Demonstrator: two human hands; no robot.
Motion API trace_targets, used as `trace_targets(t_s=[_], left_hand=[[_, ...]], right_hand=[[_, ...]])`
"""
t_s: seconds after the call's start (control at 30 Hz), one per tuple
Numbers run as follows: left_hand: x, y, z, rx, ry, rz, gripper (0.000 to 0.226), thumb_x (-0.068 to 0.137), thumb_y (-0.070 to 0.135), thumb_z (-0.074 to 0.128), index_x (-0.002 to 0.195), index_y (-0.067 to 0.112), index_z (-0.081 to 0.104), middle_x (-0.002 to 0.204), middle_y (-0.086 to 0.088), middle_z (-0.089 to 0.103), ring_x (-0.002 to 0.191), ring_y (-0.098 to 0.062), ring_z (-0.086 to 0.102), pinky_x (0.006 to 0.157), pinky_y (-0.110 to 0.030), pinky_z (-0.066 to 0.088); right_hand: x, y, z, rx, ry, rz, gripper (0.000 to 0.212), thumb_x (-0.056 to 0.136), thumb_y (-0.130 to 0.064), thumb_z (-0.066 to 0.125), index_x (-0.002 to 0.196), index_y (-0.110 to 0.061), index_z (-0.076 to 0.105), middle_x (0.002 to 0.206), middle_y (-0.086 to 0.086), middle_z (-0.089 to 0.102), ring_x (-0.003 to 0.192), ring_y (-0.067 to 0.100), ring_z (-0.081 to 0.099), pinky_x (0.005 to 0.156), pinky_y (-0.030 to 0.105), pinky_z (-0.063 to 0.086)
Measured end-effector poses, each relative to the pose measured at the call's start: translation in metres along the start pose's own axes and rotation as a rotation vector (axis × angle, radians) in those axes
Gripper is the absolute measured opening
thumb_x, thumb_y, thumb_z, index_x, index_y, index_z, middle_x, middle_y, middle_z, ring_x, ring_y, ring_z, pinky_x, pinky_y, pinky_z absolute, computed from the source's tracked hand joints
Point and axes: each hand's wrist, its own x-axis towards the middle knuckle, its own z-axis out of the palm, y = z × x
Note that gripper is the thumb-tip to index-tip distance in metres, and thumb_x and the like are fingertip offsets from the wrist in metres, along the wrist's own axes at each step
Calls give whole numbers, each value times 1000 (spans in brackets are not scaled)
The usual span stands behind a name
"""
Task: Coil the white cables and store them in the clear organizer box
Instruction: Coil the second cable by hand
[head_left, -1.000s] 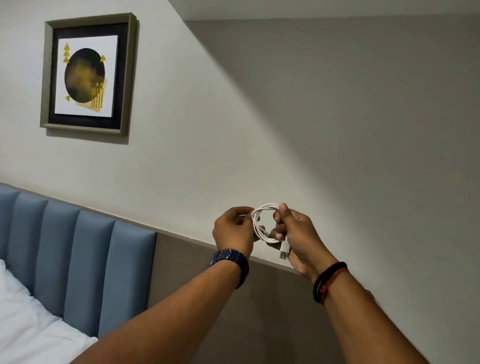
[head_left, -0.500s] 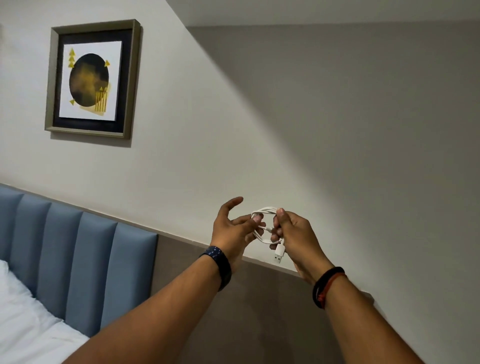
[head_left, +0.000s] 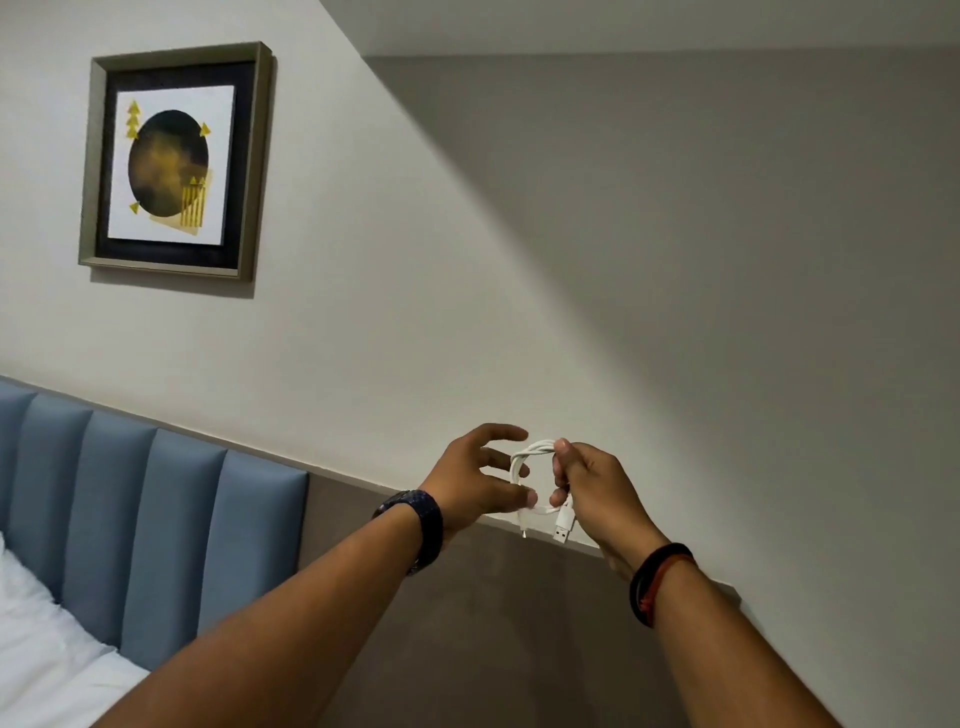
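Pinches the thin white cable (head_left: 519, 462), coiled in a small loop, at its top with the right hand (head_left: 597, 483), raised before the pale grey wall (head_left: 675, 260) right of the blue padded headboard (head_left: 156, 519). Spreads the fingers of the left hand (head_left: 467, 478) beside the loop, gripping nothing, thumb tip touching its lower strand.
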Motion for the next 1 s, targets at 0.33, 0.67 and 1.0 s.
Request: trace_targets(t_s=[0.33, 0.67, 1.0], left_hand=[[1, 11, -20, 615, -176, 188, 40, 91, 1, 50, 126, 18, 58, 85, -1, 74, 61, -3, 66, 71, -20, 57], [2, -3, -17, 42, -107, 33, 21, 91, 3, 56, 107, 12, 67, 87, -5, 67, 67, -13, 62, 72, -28, 56], [4, -6, -2, -374, -136, -93, 26, 98, 9, 44, 117, 2, 60, 105, -12, 67, 101, -29, 63, 92, -42, 52]], right_hand=[[2, 11, -10, 246, -5, 5, 28, 97, -25, 48, 86, -8, 68, 53, -1, 43, 53, 16, 49, 53, 32, 42], [2, 8, -11, 500, 8, 92, 12, 87, -20, 63, 92, -9, 64, 61, 5, 54, 49, 14, 50, 48, 27, 39], [-8, 19, -18, 552, -10, 92, 28, 73, 2, 72, 101, -6, 72, 92, 17, 73, 73, 25, 63, 67, 29, 56]])
